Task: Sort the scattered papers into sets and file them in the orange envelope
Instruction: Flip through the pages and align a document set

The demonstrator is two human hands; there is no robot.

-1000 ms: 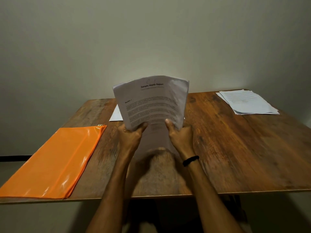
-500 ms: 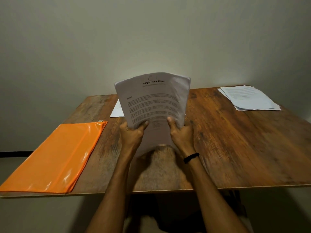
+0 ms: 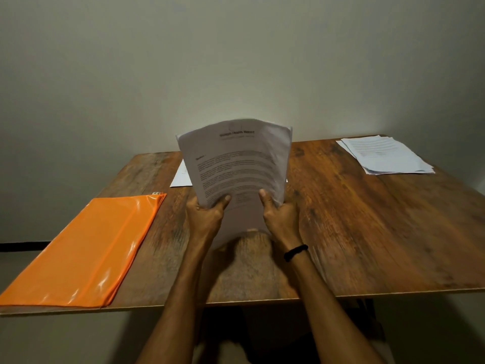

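A stack of printed papers (image 3: 236, 164) stands upright on its lower edge at the middle of the wooden table (image 3: 367, 232), its top sheet headed as a health report. My left hand (image 3: 206, 216) grips its lower left side and my right hand (image 3: 280, 216) grips its lower right side, thumbs on the front sheet. The orange envelope (image 3: 86, 248) lies flat at the table's front left, apart from both hands. A second pile of papers (image 3: 385, 156) lies at the back right corner.
A single white sheet (image 3: 182, 176) lies on the table behind the held stack, mostly hidden by it. A plain wall rises behind the table. A black band circles my right wrist (image 3: 295, 252).
The held stack and both hands stay in nearly the same place; the stack looks slightly blurred, and the view has shifted a little.
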